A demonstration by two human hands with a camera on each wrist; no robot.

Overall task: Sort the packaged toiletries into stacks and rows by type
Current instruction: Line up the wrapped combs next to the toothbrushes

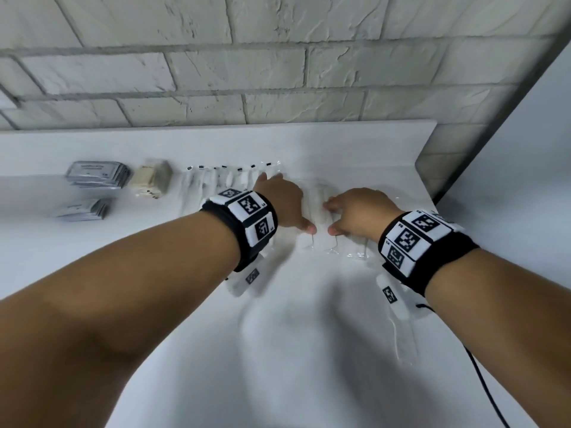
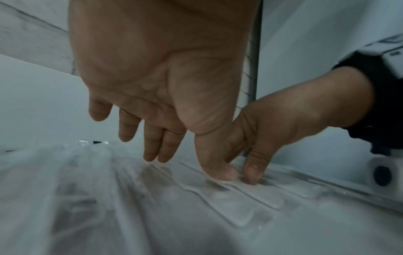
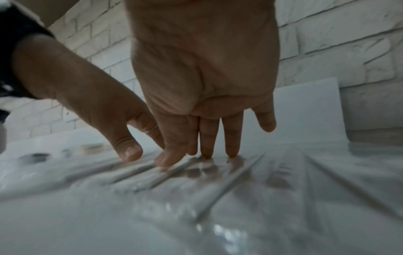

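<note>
Several long clear-wrapped packets (image 1: 319,208) lie side by side on the white table (image 1: 278,350). Both hands rest on them with straight fingers. My left hand (image 1: 290,202) presses its thumb tip onto one packet (image 2: 240,203), its fingers stretched toward the wall. My right hand (image 1: 346,214) touches the neighbouring packets (image 3: 240,181) with its fingertips and thumb, close beside the left thumb. More clear packets form a row (image 1: 228,177) to the left, partly under my left hand. What is inside the wrappers is too blurred to tell.
Two stacks of grey sachets (image 1: 97,174) (image 1: 85,208) and a stack of beige packets (image 1: 151,180) sit at the far left. A brick wall (image 1: 278,72) backs the table. The table ends at right by a white panel (image 1: 509,180). A black cable (image 1: 482,381) trails from my right wrist.
</note>
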